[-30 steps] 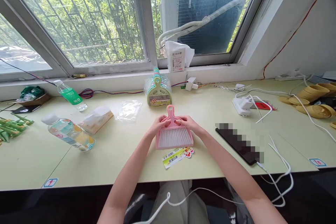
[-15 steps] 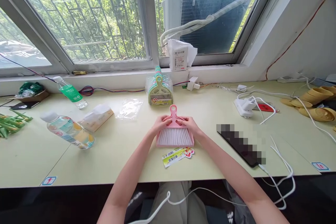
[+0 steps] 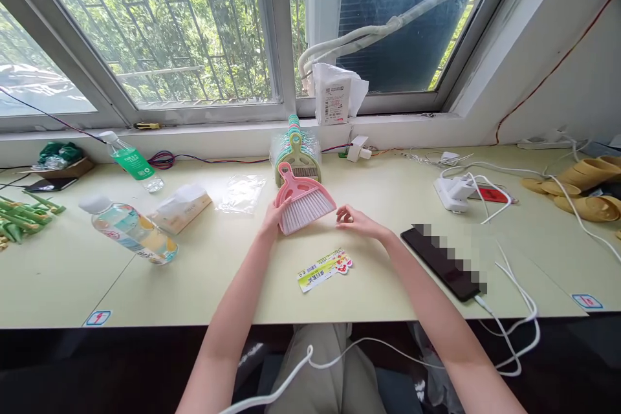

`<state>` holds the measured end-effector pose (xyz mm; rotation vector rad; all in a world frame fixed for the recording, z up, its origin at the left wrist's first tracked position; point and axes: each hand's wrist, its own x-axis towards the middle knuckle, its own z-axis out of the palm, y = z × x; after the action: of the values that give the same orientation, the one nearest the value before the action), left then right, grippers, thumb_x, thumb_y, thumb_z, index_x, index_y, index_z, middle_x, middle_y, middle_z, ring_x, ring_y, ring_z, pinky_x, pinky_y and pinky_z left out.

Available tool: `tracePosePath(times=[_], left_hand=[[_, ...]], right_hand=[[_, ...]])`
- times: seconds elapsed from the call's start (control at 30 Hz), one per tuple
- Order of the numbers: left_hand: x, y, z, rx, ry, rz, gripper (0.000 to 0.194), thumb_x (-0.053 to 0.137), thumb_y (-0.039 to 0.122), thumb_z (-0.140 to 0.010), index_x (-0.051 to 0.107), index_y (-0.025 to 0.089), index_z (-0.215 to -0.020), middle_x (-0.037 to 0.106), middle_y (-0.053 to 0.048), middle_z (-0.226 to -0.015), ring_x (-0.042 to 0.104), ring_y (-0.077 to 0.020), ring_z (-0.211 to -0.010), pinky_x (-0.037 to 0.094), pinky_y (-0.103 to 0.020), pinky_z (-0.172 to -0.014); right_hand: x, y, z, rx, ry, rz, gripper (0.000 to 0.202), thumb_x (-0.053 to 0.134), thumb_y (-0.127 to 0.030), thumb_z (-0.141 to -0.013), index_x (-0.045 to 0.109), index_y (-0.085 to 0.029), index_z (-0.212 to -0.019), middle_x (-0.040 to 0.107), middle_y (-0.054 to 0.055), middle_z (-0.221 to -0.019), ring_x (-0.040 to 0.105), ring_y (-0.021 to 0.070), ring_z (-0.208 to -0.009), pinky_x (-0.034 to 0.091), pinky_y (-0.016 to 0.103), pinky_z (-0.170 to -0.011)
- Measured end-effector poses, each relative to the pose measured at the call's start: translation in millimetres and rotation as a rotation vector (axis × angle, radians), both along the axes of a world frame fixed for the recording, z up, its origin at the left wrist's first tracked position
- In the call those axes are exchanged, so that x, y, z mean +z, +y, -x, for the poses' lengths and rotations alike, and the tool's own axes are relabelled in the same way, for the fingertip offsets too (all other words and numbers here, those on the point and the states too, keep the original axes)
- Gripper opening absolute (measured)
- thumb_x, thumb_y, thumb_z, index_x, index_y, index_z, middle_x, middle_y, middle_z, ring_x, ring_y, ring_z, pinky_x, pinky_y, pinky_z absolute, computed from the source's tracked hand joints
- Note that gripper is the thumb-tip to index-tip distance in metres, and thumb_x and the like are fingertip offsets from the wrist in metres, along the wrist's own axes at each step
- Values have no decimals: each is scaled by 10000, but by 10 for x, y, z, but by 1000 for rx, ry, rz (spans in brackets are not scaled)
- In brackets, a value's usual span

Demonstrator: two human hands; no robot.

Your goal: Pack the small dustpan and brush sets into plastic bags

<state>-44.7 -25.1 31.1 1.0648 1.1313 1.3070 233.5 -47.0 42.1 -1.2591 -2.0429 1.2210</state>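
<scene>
My left hand (image 3: 273, 215) grips the left side of a pink dustpan (image 3: 288, 175) with a white-bristled brush (image 3: 306, 209) nested in it. The set is tilted, its handle leaning up and left, in front of a stack of bagged dustpan-and-brush sets (image 3: 295, 154). Just right of the pink pan, my right hand (image 3: 359, 222) is off it, fingers loosely bent and apart, holding nothing. Below both hands lies a yellow and white printed card (image 3: 324, 270) on the table.
Left stand two bottles, one with a green label (image 3: 132, 163), one tilted with a white cap (image 3: 129, 229), a tissue pack (image 3: 182, 208) and a clear plastic bag (image 3: 241, 194). Right lie a black phone (image 3: 439, 265) with cable, a white power strip (image 3: 452, 194) and tan rolls (image 3: 587, 184).
The pink set has moved away from me and left, towards the stack, and has tilted left. My right hand has let go of it; my left hand still holds it.
</scene>
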Motion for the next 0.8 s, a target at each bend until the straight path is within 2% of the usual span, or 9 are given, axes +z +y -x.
tracePosePath(times=[0.1,0.17,0.23,0.33,0.43,0.63,0.73,0.8], left_hand=[[-4,15,53,11,-76,-91,582,722,483,-712,594,212,-1211,626,-119,-1230,570,-331,-1151,485,-452,-923],[-11,24,69,42,-104,-126,583,737,455,-706,584,227,-1219,623,-106,-1233,564,-324,-1160,481,-457,-939],[-22,32,78,68,-101,-139,587,753,432,-691,583,229,-1215,621,-100,-1233,558,-321,-1169,474,-463,-954],[-38,33,87,45,-86,-153,600,766,412,-671,585,217,-1209,624,-102,-1224,556,-326,-1167,466,-477,-965],[-52,32,94,19,-73,-147,601,771,395,-661,589,203,-1201,632,-110,-1208,558,-332,-1159,462,-484,-968],[-78,59,69,-17,-38,-143,597,768,372,-656,596,174,-1193,647,-122,-1171,560,-336,-1151,450,-485,-972],[-87,62,32,4,-10,-133,622,775,342,-641,588,167,-1209,647,-124,-1170,565,-331,-1141,444,-483,-975],[-91,55,3,21,-10,-118,658,776,321,-638,564,182,-1246,641,-117,-1186,565,-323,-1141,444,-481,-974]], right_hand=[[35,-90,75,191,-148,1,459,708,-472,-677,527,-187,-987,588,68,-1033,549,188,-890,449,325,-785],[73,-148,103,361,-242,-37,488,761,-439,-617,551,-189,-979,563,72,-1052,514,217,-972,435,332,-827],[106,-194,113,444,-321,-103,491,787,-381,-584,568,-193,-980,545,72,-1061,483,238,-1018,420,337,-848],[120,-223,123,361,-386,-177,357,754,-318,-625,589,-196,-916,529,69,-1035,481,235,-991,416,325,-817],[90,-201,132,305,-347,-144,254,718,-261,-650,585,-195,-856,524,54,-992,500,198,-912,420,288,-757],[25,-155,97,293,-241,-78,180,609,-131,-659,513,-190,-799,563,4,-831,502,139,-745,386,237,-632],[64,-175,81,274,-206,-46,150,569,-114,-672,511,-191,-788,588,-9,-770,517,126,-687,377,232,-605],[119,-191,83,258,-131,9,171,573,-140,-692,539,-191,-851,627,-1,-790,546,125,-671,390,236,-600]])
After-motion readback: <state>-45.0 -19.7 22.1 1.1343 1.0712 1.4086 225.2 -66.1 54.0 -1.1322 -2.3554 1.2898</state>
